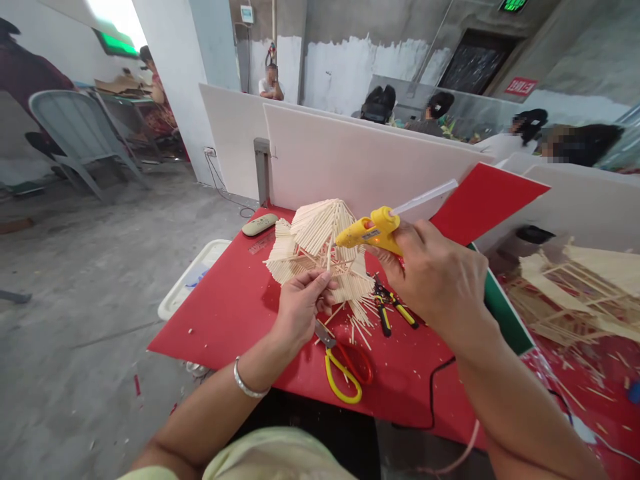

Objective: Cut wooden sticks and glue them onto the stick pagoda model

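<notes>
A pale remote-shaped object is seen near the red desk far-left corner. The pale wooden-stick model roof is gripped from below by the left hand, fingers curled shut on a stick, approx. desk centre. Yellow-handled scissors lie by the near edge. The yellow hot-glue gun is clenched in the right hand, nozzle touching the roof.

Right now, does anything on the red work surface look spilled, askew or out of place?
Loose wooden sticks lie scattered on the red mat beside the stick model. The yellow-handled scissors sit near the mat's front edge. Nothing looks damaged.
</notes>
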Action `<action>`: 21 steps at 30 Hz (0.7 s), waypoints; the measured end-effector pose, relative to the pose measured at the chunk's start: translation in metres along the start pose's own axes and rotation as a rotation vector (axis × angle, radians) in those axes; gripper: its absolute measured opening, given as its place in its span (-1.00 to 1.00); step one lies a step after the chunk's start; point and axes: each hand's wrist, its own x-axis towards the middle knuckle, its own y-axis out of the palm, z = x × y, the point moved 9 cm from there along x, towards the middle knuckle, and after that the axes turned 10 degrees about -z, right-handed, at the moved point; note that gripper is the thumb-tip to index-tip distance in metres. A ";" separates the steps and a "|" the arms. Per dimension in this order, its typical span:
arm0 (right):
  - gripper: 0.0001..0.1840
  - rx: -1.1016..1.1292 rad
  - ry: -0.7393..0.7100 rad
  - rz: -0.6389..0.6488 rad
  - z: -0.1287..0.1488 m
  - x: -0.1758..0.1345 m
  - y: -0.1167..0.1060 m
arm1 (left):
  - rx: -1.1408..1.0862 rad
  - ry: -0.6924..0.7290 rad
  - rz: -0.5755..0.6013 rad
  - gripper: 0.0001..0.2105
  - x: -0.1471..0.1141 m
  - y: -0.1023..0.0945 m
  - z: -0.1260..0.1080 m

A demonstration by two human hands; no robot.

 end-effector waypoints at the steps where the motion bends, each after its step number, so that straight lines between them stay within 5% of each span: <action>1: -0.53 -0.004 -0.011 0.001 0.001 0.001 0.000 | 0.000 0.000 -0.001 -0.70 0.000 0.001 -0.001; 11: -0.57 -0.035 -0.124 0.013 0.006 0.028 -0.001 | 0.021 0.003 0.027 -0.71 0.000 0.006 -0.004; 21: -0.57 -0.009 -0.252 0.176 0.010 0.072 0.014 | 0.030 0.002 0.019 -0.70 0.001 0.006 -0.008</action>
